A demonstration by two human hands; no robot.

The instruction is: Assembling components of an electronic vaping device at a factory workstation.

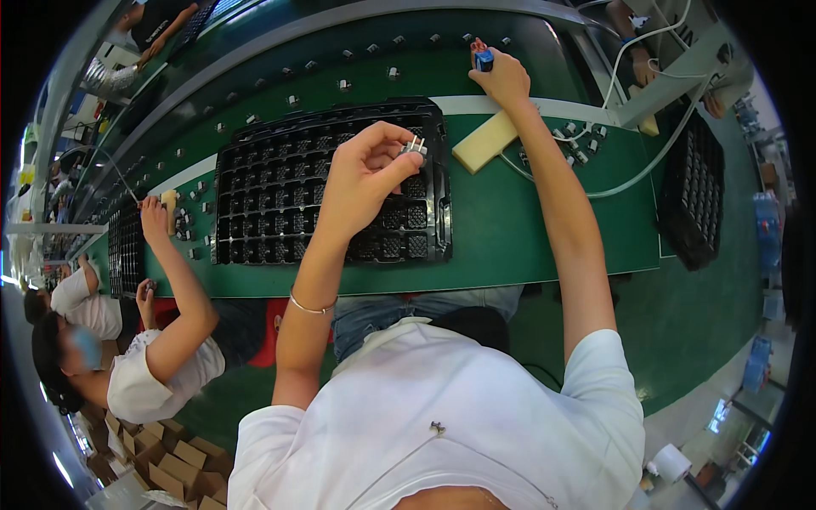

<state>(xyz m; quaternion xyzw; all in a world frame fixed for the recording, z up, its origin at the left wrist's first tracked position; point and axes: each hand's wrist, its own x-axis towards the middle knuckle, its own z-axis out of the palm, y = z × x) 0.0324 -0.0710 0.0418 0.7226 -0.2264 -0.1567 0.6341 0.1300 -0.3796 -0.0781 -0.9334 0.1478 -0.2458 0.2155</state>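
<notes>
My left hand is closed, pinching a small grey-and-white plug with metal pins pointing up between thumb and fingers. It is held over the right part of a black compartment tray on the green bench. Farther off to the right, my right hand reaches over the green conveyor belt, its fingers closed round a small blue thing with a red top. Its kind is too small to make out. Below my right wrist lies a pale yellow block.
Several small plugs lie loose right of my forearm, beside a pale hose. More parts sit along the belt. Another black tray stands at far right. A co-worker works on the left; cardboard boxes lie behind.
</notes>
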